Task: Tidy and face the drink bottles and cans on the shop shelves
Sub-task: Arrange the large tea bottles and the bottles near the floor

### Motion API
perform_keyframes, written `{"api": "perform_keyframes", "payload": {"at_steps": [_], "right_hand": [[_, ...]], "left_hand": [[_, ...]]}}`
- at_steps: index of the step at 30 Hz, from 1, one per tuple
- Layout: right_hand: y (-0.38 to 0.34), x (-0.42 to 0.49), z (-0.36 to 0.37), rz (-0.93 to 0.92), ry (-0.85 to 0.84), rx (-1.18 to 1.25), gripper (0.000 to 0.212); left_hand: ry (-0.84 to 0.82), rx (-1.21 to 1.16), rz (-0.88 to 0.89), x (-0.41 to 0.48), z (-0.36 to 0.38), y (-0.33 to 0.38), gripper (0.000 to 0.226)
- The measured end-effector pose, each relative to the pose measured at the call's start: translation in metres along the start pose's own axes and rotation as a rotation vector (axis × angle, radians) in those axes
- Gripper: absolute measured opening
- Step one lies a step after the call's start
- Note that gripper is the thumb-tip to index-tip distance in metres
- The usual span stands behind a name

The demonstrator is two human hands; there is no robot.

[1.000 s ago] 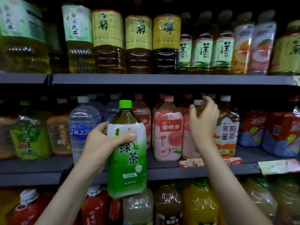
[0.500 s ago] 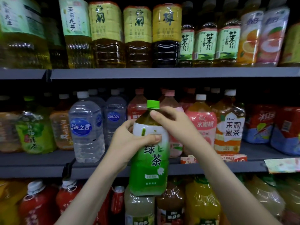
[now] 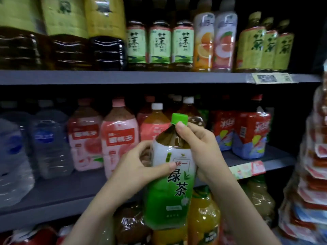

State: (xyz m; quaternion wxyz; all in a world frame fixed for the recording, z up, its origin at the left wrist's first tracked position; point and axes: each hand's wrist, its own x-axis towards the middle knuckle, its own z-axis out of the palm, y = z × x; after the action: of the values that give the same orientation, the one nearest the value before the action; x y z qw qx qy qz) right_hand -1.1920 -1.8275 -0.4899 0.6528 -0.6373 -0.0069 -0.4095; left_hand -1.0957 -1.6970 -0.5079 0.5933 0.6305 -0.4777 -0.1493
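We hold the smooth plastic green tea bottle (image 3: 170,175) upright before the middle shelf (image 3: 58,190): left hand (image 3: 141,167) wrapped round its glossy label, right hand (image 3: 200,147) pinching the ribbed neck. Bare shelf lies left, near the edge.

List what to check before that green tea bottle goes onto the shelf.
1. Body of the green tea bottle gripped by the left hand: ok.
2. Neck held by the right hand: ok.
3. Its green cap in place: ok.
4. Its label turned towards the person: ok.
5. Free slot on the middle shelf: cannot tell, the hands and the bottle hide that spot.
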Motion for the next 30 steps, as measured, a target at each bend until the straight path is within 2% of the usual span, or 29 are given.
{"api": "perform_keyframes", "payload": {"at_steps": [3,5,9,11,12,15,17,21,23,25,26,27,30], "right_hand": [[-0.009,-0.002,-0.040,-0.017,0.020,-0.151,0.031],[-0.015,-0.002,-0.066,-0.035,0.066,-0.299,0.044],[-0.026,-0.015,-0.120,-0.060,0.141,-0.561,0.065],[-0.031,-0.031,-0.142,0.023,0.137,-0.587,0.074],[-0.034,-0.039,-0.153,0.046,0.136,-0.547,0.068],[-0.042,-0.052,-0.185,0.022,0.155,-0.433,0.050],[-0.045,-0.053,-0.207,0.018,0.228,-0.417,0.054],[-0.052,-0.051,-0.249,-0.011,0.420,-0.463,0.065],[-0.059,-0.048,-0.267,-0.041,0.500,-0.484,0.069],[-0.064,-0.042,-0.286,-0.065,0.572,-0.531,0.071],[-0.065,-0.038,-0.296,-0.075,0.600,-0.572,0.074],[-0.064,-0.033,-0.305,-0.083,0.617,-0.614,0.076],[-0.053,-0.014,-0.326,-0.094,0.638,-0.671,0.080]], "left_hand": [[0.093,0.018,0.019,0.013,0.041,-0.005,0.071],[0.186,0.029,0.023,0.022,0.068,-0.004,0.073],[0.312,0.142,0.052,0.031,0.128,0.013,0.109],[0.371,0.187,0.085,0.036,0.155,0.023,0.106],[0.376,0.198,0.114,0.039,0.169,0.027,0.097],[0.301,0.232,0.211,0.052,0.208,0.034,0.065],[0.220,0.268,0.275,0.061,0.232,0.036,0.062],[0.122,0.263,0.294,0.087,0.274,0.039,0.077],[-0.003,0.277,0.309,0.104,0.287,0.039,0.088],[-0.133,0.365,0.311,0.119,0.295,0.040,0.101],[-0.138,0.451,0.324,0.127,0.297,0.039,0.103],[-0.089,0.526,0.347,0.135,0.297,0.035,0.101],[0.253,0.614,0.314,0.158,0.298,0.019,0.089]]}}
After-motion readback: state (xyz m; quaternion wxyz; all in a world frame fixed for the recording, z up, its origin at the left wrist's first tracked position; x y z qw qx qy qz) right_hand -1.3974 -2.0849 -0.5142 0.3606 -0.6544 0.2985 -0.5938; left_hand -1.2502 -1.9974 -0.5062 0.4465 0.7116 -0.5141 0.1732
